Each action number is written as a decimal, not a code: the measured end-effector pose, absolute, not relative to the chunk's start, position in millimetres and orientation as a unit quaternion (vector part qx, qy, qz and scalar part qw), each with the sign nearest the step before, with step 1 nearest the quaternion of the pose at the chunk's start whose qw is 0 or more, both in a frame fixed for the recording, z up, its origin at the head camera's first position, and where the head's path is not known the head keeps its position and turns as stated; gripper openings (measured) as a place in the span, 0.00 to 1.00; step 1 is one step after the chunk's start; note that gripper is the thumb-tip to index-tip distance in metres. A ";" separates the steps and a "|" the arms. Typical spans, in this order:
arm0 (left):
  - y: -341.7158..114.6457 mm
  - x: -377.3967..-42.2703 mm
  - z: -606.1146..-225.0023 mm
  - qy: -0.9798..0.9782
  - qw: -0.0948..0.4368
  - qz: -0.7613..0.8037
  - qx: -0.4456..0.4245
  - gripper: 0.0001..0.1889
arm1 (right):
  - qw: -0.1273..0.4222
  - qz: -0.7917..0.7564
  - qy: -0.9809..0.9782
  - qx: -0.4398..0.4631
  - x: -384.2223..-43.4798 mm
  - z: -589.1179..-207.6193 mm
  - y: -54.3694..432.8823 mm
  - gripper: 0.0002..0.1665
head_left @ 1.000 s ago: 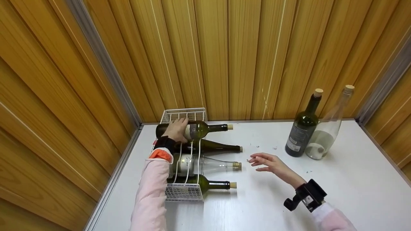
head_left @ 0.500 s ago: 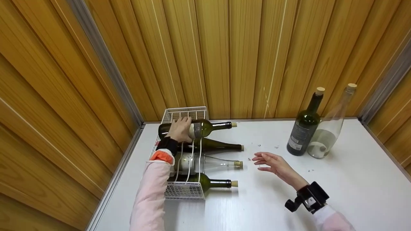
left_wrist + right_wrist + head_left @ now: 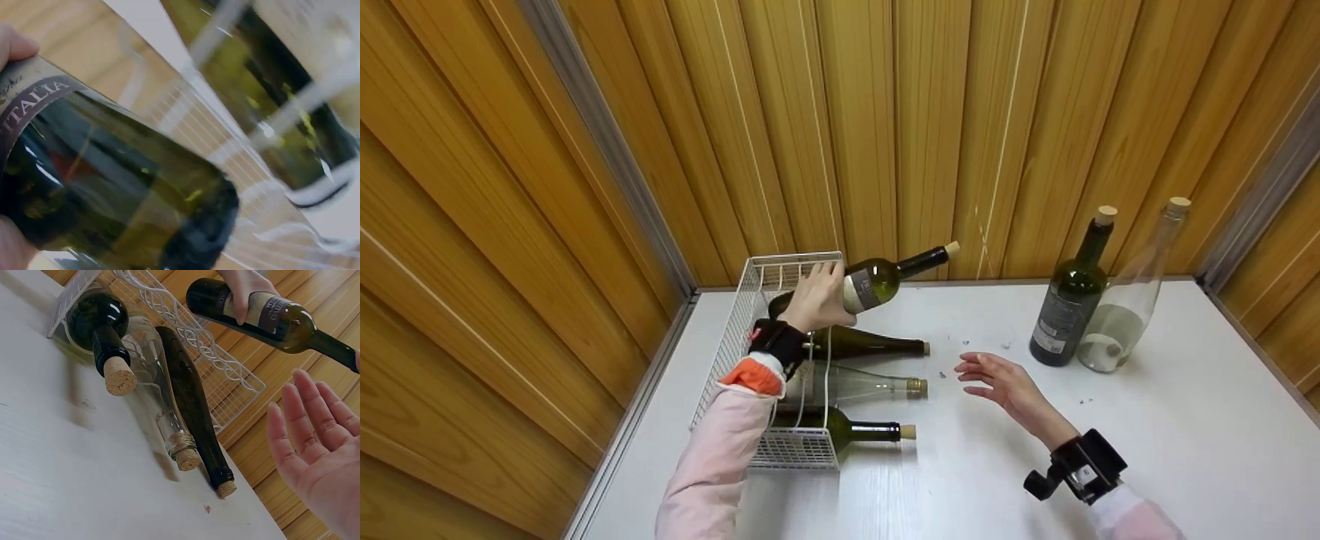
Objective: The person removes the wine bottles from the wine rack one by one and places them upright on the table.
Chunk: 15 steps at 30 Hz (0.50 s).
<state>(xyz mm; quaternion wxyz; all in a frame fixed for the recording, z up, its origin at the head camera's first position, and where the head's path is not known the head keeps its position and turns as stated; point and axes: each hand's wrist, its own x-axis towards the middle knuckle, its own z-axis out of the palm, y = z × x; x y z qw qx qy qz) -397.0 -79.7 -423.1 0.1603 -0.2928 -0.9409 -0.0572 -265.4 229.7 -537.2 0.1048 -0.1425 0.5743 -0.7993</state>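
My left hand (image 3: 817, 300) grips a green wine bottle (image 3: 871, 283) round its labelled body, above the back end of the white wire rack (image 3: 793, 451). The bottle slants, its corked neck pointing up and right. In the left wrist view its base (image 3: 197, 219) hangs beside the wires. Three corked bottles lie in the rack with necks to the right: a slim dark one (image 3: 877, 345), a clear one (image 3: 870, 384) and a green one (image 3: 840, 431) at the front. My right hand (image 3: 1003, 388) holds nothing, fingers loosely extended, palm showing in the right wrist view.
Upright on the white table (image 3: 960, 480) at the back right stand a dark green corked bottle (image 3: 1065, 315) and a clear corked bottle (image 3: 1121, 322), close together. Wood-grain panels (image 3: 930, 135) wall in the back and both sides.
My left hand has lifted the wine bottle off the rack and carried it to the right, tipping its neck upward. My right hand has shifted slightly right and stays loosely extended.
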 end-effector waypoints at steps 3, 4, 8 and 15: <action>-57.4 -384.0 -414.7 -0.935 0.166 -0.120 -0.290 0.42 | 0.085 -0.808 0.569 -0.127 -265.9 -535.9 231.3 0.24; -49.8 -379.5 -411.9 -0.931 0.170 -0.146 -0.289 0.40 | 0.080 -0.812 0.565 -0.122 -266.2 -535.7 231.3 0.24; -23.4 -363.8 -402.7 -0.905 0.173 -0.262 -0.287 0.34 | 0.075 -0.823 0.554 -0.104 -266.1 -535.2 229.2 0.23; 4.8 -343.8 -403.8 -0.842 0.155 -0.422 -0.298 0.32 | 0.066 -0.831 0.545 -0.086 -262.8 -536.1 233.6 0.27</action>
